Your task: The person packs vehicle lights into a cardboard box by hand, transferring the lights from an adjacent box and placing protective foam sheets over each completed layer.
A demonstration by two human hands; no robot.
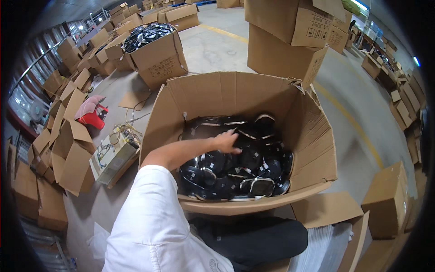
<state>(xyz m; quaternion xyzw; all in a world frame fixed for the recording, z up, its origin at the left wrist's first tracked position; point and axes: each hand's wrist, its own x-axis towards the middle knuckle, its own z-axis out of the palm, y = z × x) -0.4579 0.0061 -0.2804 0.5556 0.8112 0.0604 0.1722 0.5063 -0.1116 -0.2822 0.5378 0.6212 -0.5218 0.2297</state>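
Observation:
My left hand [226, 141] reaches into a large open cardboard box [312, 149] from the left side. It hovers over or touches a pile of round black parts [262, 187], some with shiny silver rims and small white tags. Thumb and fingers are spread apart, and no part shows between them. What exactly the black parts are, I cannot tell. A thin cord with a small white plug hangs at the box's back left inner wall. My right hand is out of view.
Beyond the box at the left stands another carton [161, 63] heaped with similar black parts. Stacked cartons [283, 50] rise behind it. Left lies a metal unit with loose wires [113, 156] near a red object [93, 119]. A carton of pale flat sheets [321, 247] sits at lower right.

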